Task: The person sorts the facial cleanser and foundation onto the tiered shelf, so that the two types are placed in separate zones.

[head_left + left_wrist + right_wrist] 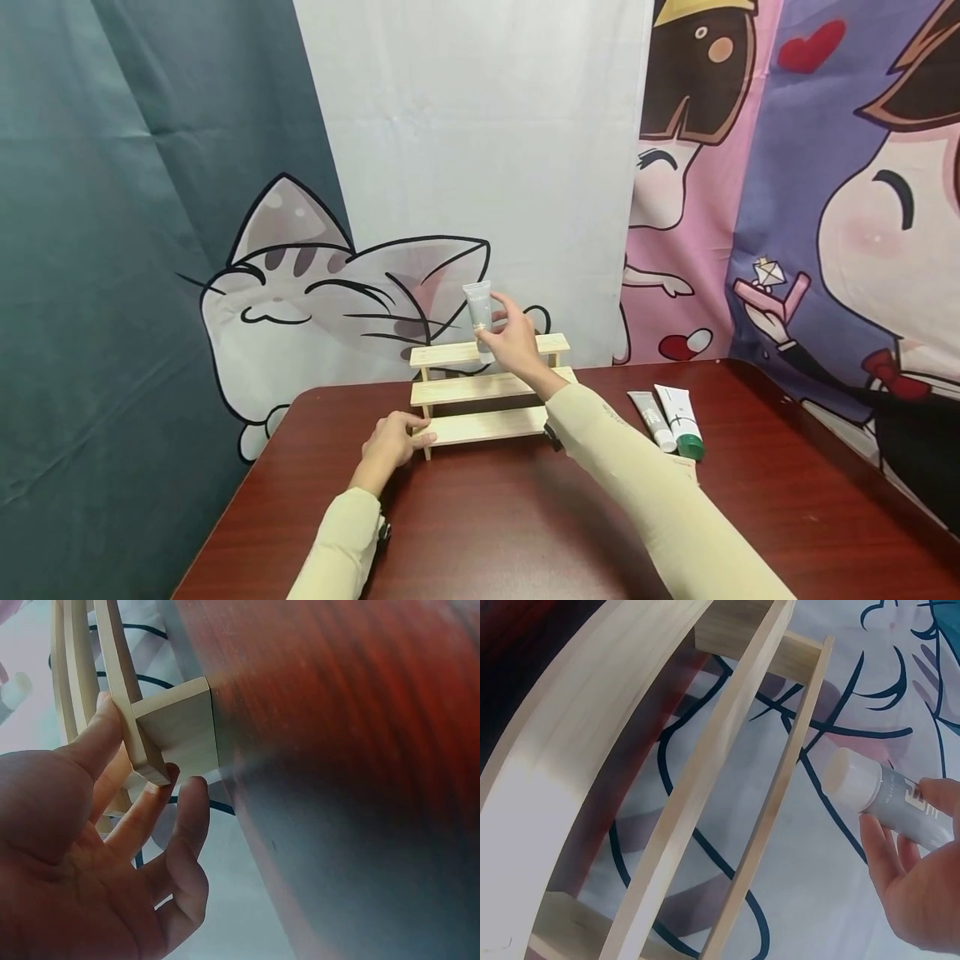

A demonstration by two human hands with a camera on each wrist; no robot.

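Note:
A three-tier wooden display stand [487, 425] stands on the table, its steps rising toward the back. My left hand [392, 446] holds the left end of its lowest shelf; in the left wrist view the thumb lies on one face of the board [124, 724] and fingertips touch its other side. In my right hand [517, 340], a small grey tube [478, 304] is pinched between thumb and fingers, upright with its white cap [851, 780] down. It is held at the top shelf's height or above; the right wrist view shows the cap apart from the shelves.
On the table's right side lie a grey tube [651, 419] with a white cap and a white tube [678, 412] with a green cap. A pale flat item [686, 467] is partly hidden by the right sleeve. A cartoon-printed cloth [480, 167] hangs behind the reddish-brown table [480, 525].

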